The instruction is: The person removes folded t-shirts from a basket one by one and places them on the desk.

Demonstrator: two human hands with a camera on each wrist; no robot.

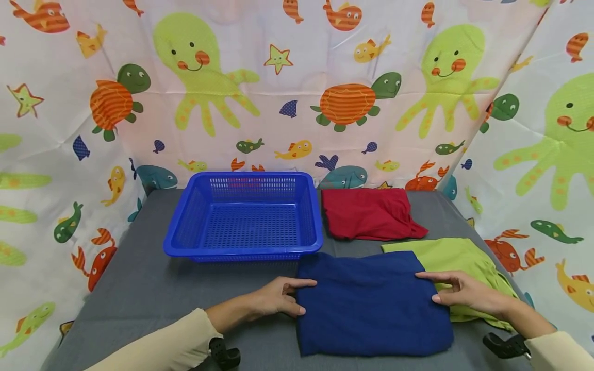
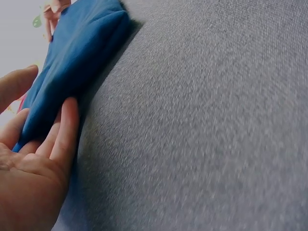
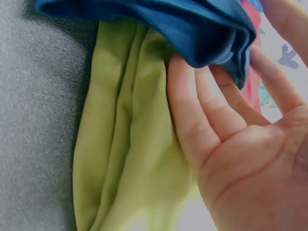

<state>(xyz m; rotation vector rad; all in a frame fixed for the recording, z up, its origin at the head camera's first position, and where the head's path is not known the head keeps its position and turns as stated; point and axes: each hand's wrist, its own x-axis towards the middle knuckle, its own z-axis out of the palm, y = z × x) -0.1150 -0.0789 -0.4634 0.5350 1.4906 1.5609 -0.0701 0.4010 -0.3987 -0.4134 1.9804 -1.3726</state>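
Note:
A folded navy blue cloth lies on the table between both hands. By its left edge is my left hand, index finger reaching over the cloth and thumb spread apart. In the left wrist view, other fingers of that hand pass beneath the edge. At the opposite edge my right hand has its index finger and thumb spread. The right wrist view has its remaining fingers tucked against the underside of the blue cloth, their tips hidden. A lime green cloth lies partly under the blue one and the right hand.
A blue plastic basket with perforated walls stands behind and left of the blue cloth. To its right lies a folded red cloth. Grey fabric covers the table. A curtain printed with sea animals encloses the back and sides.

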